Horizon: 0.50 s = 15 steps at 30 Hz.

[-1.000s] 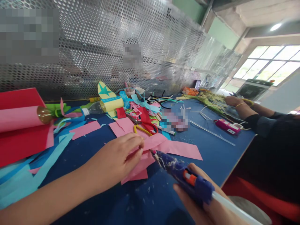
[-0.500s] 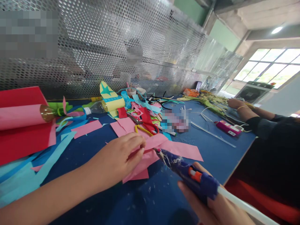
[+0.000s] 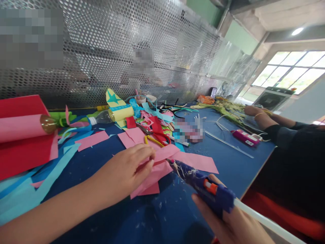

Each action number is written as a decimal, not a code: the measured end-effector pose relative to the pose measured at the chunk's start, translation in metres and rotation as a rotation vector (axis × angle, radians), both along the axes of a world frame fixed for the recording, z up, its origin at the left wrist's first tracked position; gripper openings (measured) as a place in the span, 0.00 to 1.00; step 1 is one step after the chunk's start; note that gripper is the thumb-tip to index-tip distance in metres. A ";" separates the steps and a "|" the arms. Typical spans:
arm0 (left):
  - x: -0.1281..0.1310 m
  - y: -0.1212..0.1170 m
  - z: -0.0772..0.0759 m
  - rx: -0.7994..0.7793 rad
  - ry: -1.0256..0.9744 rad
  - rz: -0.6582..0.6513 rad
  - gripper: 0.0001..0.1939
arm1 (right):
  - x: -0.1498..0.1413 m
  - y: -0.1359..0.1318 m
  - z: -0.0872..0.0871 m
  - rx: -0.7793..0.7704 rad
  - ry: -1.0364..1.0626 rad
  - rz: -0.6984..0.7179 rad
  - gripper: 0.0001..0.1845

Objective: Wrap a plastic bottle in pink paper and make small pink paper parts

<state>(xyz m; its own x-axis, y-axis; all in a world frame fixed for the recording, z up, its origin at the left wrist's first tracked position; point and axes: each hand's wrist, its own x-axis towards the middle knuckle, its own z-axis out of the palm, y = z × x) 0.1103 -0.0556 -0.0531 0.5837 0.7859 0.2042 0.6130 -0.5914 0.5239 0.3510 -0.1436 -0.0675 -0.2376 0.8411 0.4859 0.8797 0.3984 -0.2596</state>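
My right hand is wrapped round a dark blue glue gun, with a long white glue stick coming out of its back. The gun's nozzle points left and meets the folded pink paper; whether it touches cannot be told. My left hand is closed on the left edge of that paper, thumb and fingers pinched together. Just beyond my left fingers lie scissors with yellow and red handles, partly over more pink paper. A pink strip stretches right behind the nozzle.
Decorated plastic bottles lie at the left, near red sheets and light blue strips. A perforated metal panel stands behind. On the right are a purple power strip and another person's arms.
The whole view has shifted slightly. Both hands, the glue gun and the pink paper keep nearly the same places relative to each other.
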 end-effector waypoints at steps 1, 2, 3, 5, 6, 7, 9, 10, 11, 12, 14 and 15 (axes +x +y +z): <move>0.000 0.000 0.000 -0.002 -0.003 -0.001 0.11 | 0.002 0.000 0.000 -0.004 -0.012 0.006 0.14; 0.000 0.001 0.000 -0.004 -0.008 -0.003 0.11 | 0.004 0.001 0.001 -0.004 -0.028 0.010 0.14; 0.000 0.001 0.001 -0.007 -0.013 -0.004 0.10 | 0.006 0.001 0.001 -0.001 -0.046 0.012 0.14; 0.000 0.000 0.002 -0.015 -0.017 0.002 0.10 | 0.010 0.002 0.004 0.006 -0.071 0.004 0.14; 0.001 0.000 0.003 -0.018 -0.016 0.009 0.10 | 0.011 0.003 0.006 0.013 -0.075 -0.006 0.14; 0.001 0.000 0.004 -0.020 -0.015 0.014 0.10 | 0.012 0.003 0.007 0.018 -0.077 -0.018 0.14; 0.001 -0.001 0.005 -0.026 -0.016 0.018 0.11 | 0.013 0.004 0.009 0.025 -0.083 -0.023 0.13; 0.001 -0.001 0.005 -0.028 -0.017 0.021 0.11 | 0.013 0.004 0.009 0.026 -0.087 -0.021 0.13; 0.001 -0.001 0.005 -0.029 -0.019 0.023 0.11 | 0.014 0.004 0.007 0.022 -0.091 -0.016 0.13; 0.001 -0.001 0.005 -0.029 -0.022 0.025 0.11 | 0.016 0.004 0.004 0.011 -0.095 -0.004 0.13; 0.000 -0.001 0.004 -0.027 -0.022 0.031 0.11 | 0.019 0.004 -0.004 -0.014 -0.101 0.034 0.13; 0.000 -0.001 0.004 -0.026 -0.021 0.033 0.11 | 0.022 0.004 -0.007 -0.026 -0.104 0.051 0.14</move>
<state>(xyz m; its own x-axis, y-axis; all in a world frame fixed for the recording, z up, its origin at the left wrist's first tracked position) 0.1105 -0.0566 -0.0493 0.5530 0.8100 0.1952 0.6205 -0.5567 0.5523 0.3726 -0.1395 -0.0750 -0.3282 0.8389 0.4342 0.8814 0.4373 -0.1787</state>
